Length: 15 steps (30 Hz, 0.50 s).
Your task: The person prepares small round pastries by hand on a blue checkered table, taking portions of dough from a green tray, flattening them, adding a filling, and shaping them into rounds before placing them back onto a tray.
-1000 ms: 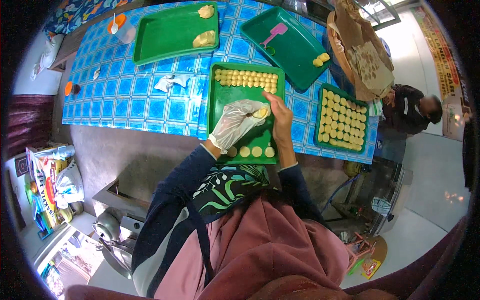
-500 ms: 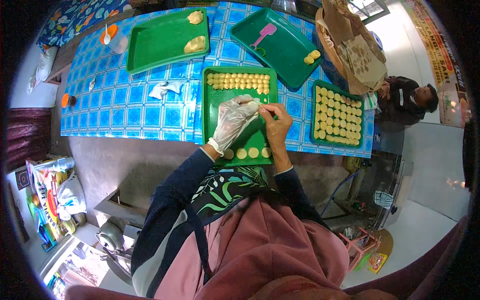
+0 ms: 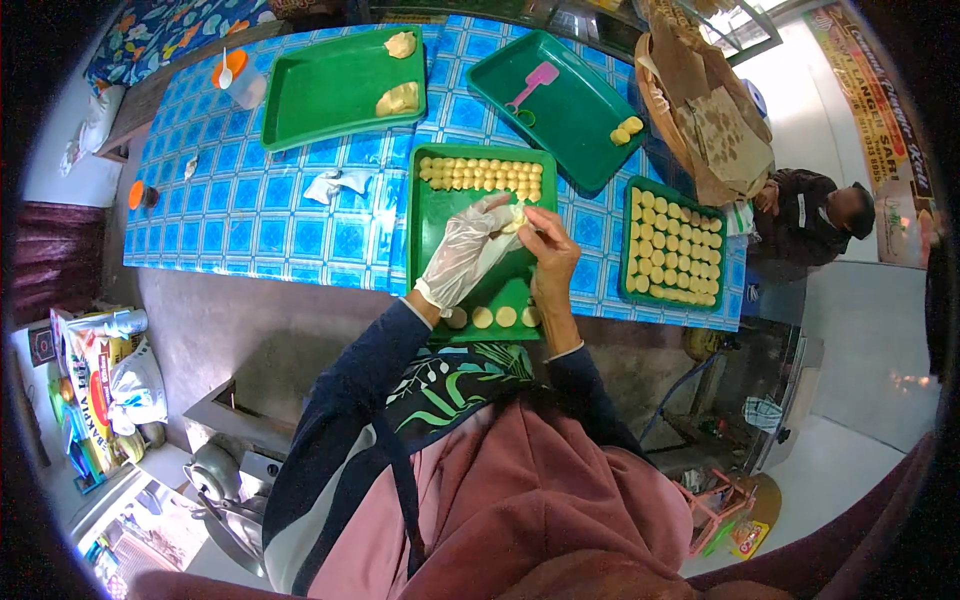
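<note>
My left hand [image 3: 462,252], in a clear plastic glove, holds a small piece of pale yellow dough [image 3: 516,218] at its fingertips. The bare fingers of my right hand [image 3: 553,250] pinch the same piece from the other side. Both hands are above a green tray [image 3: 424,230]. Along the tray's far end lie rows of small yellow dough balls [image 3: 480,174], packed close together. Several flat, round pale pieces [image 3: 482,318] sit in a line at its near end, partly hidden by my left wrist.
Right of my hands stands a green tray of round pieces [image 3: 672,245]. A tray with a pink scoop [image 3: 535,84] and a tray with dough lumps [image 3: 398,98] lie beyond. A crumpled white cloth [image 3: 335,185] rests on the blue checked tablecloth [image 3: 230,235]. A person [image 3: 815,218] sits at right.
My left fingers have spread slightly around the dough, which shows more now. My right fingers have curled further over it. The whole view has shifted a little.
</note>
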Motion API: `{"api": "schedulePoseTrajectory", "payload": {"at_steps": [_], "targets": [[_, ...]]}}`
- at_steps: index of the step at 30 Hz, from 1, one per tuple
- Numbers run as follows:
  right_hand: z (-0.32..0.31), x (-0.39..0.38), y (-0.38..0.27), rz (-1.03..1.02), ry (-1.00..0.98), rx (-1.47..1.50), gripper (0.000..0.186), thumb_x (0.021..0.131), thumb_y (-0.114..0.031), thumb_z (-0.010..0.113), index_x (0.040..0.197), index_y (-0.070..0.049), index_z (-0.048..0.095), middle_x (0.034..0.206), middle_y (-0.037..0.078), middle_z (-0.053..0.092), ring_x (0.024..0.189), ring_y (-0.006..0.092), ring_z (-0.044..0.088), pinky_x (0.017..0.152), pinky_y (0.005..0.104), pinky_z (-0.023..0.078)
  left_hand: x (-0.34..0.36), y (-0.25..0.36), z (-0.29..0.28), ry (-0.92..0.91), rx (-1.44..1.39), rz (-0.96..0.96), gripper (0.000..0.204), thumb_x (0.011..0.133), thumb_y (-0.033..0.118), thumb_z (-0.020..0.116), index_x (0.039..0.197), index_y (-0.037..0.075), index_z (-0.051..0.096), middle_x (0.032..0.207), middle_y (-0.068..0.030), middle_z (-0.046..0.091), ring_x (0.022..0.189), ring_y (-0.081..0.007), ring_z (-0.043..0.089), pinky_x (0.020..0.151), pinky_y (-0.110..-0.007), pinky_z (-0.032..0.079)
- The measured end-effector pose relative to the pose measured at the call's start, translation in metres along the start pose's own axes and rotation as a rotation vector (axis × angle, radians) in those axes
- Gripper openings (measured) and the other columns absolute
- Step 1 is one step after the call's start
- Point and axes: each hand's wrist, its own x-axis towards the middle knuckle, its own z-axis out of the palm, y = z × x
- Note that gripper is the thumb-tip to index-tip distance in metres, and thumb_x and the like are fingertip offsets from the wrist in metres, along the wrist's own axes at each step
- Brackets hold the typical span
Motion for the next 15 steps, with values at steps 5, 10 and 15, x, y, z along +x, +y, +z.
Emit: {"api": "schedulePoseTrajectory", "payload": {"at_steps": [5,10,15], "targets": [[-0.005,0.01,0.019,0.084,-0.01,0.376,0.023,0.084,0.002,0.073,0.106,0.001,0.075,0.121,0.014,0.067,0.107,0.0219,0.063,0.09,0.0309,0.051,-0.002,0.014,-0.001,-0.16,-0.02,-0.085,0.029,0.094,0.007,0.07,0.117,-0.01,0.066,0.112,-0.0115,0.068,0.098,-0.0145,0.067,0.084,-0.026,0.058],[0.006,0.011,0.019,0.09,0.024,0.343,0.019,0.085,-0.001,0.075,0.104,0.0,0.076,0.119,0.015,0.069,0.107,0.0216,0.063,0.091,0.0312,0.05,0.003,0.001,-0.007,-0.129,0.0,-0.035,0.038,0.095,0.006,0.066,0.129,-0.01,0.057,0.12,-0.0143,0.065,0.108,-0.0185,0.067,0.092,-0.03,0.058],[0.025,-0.004,-0.011,-0.286,0.184,-0.506,0.029,0.083,-0.011,0.081,0.108,-0.001,0.071,0.095,0.008,0.068,0.089,0.0153,0.062,0.076,0.0299,0.048,0.007,-0.008,-0.002,-0.027,-0.041,0.106,0.038,0.095,0.006,0.068,0.129,-0.006,0.059,0.115,-0.0107,0.067,0.102,-0.0159,0.067,0.088,-0.025,0.056]]}}
